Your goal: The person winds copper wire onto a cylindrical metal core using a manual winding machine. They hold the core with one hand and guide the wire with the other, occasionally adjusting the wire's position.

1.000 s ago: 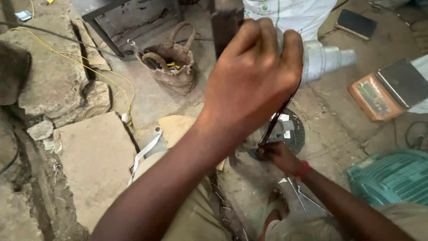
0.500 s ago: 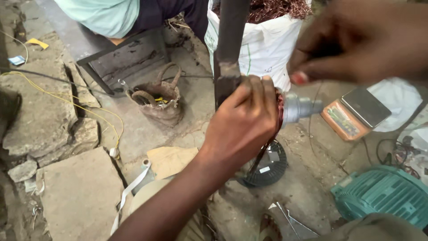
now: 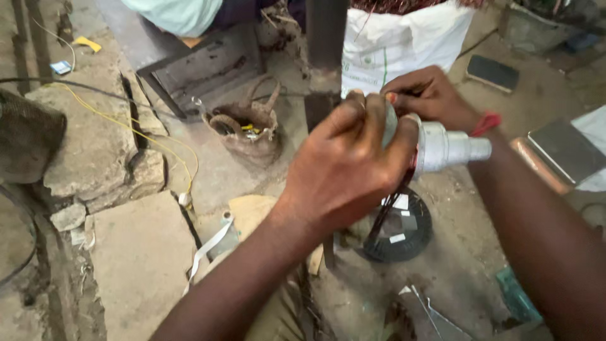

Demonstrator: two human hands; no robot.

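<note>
Since half a second ago: right hand (image 3: 429, 95) has dropped from the lens to the far side of the grey metal stepped cylinder (image 3: 445, 148); left hand (image 3: 347, 167) has shifted right. Both hands are closed around the cylinder, held above the dusty concrete floor (image 3: 214, 170). Handling, by judgement: keep dark wire strands (image 3: 388, 205) taut, grip firm. Nearby: black round coil (image 3: 404, 230), worn brown bag (image 3: 246, 132), white sack (image 3: 398, 44), rough stone slabs (image 3: 95, 145).

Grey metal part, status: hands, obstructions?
Left hand closed on grey metal part. Right hand pinching behind it. Dark wires hang below; nothing blocking.
</note>
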